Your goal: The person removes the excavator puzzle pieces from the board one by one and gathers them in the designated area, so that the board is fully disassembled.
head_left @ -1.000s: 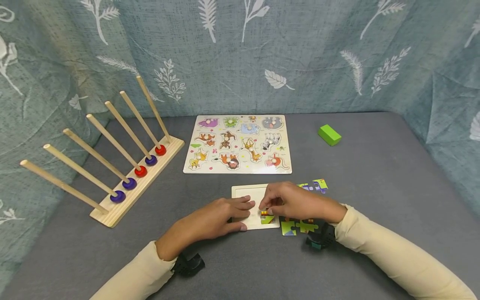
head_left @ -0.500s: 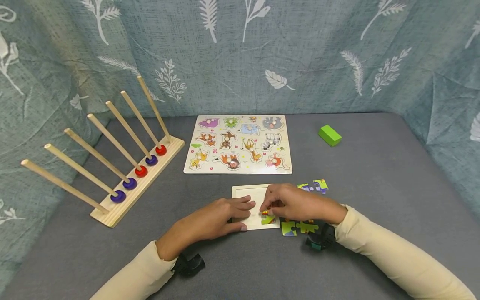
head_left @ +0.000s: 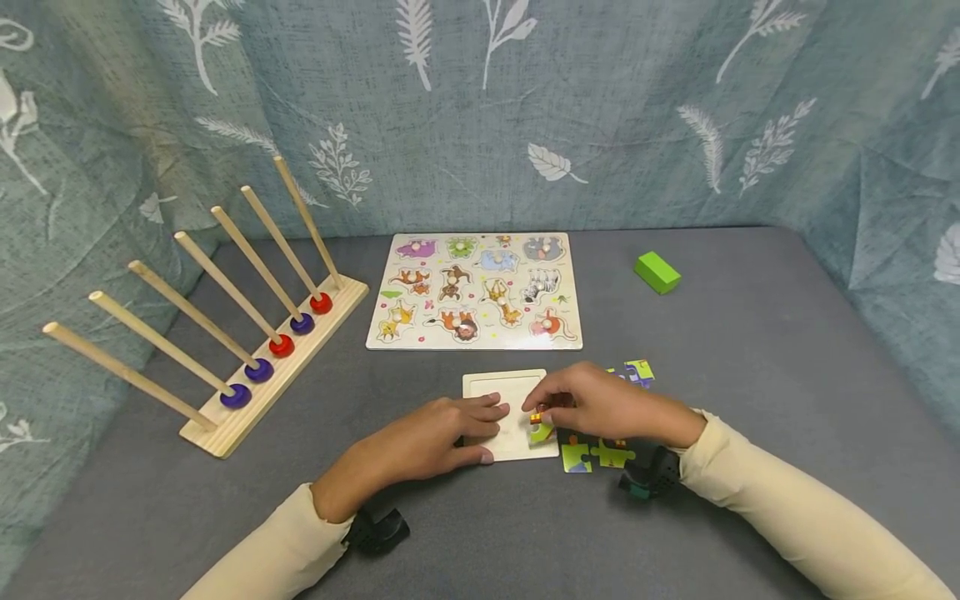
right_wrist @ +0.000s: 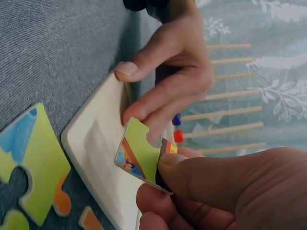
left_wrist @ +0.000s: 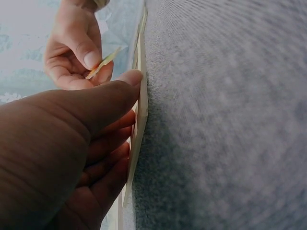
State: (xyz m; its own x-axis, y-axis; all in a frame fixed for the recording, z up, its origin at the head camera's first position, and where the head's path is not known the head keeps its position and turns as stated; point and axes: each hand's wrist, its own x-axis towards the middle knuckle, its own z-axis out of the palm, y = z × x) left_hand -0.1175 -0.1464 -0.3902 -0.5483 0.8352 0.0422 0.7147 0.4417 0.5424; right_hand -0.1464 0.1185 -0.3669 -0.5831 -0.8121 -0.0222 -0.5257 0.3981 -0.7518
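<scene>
In the head view a small pale wooden puzzle tray (head_left: 493, 385) lies on the grey surface. My left hand (head_left: 442, 433) rests on its left side, fingers stretched over the tray and thumb at the near edge. Thumb and fingers of my right hand (head_left: 603, 407) pinch a jigsaw piece (right_wrist: 139, 148) over the tray's right part. Green, with red, yellow and a small picture, the piece is tilted up in the right wrist view. Loose jigsaw pieces (head_left: 612, 454) lie right of the tray, some hidden under my right hand.
A pegged animal board (head_left: 474, 292) lies behind the tray. On the left stands a wooden rack (head_left: 277, 371) of tall pegs with red and purple rings. One green block (head_left: 657, 272) sits at the back right. A leaf-patterned curtain (head_left: 450, 125) hangs behind the table.
The jigsaw piece lay nearly flat in the tray's near right corner; now my right hand has lifted and tilted it, shifting slightly right. My left hand stays in place.
</scene>
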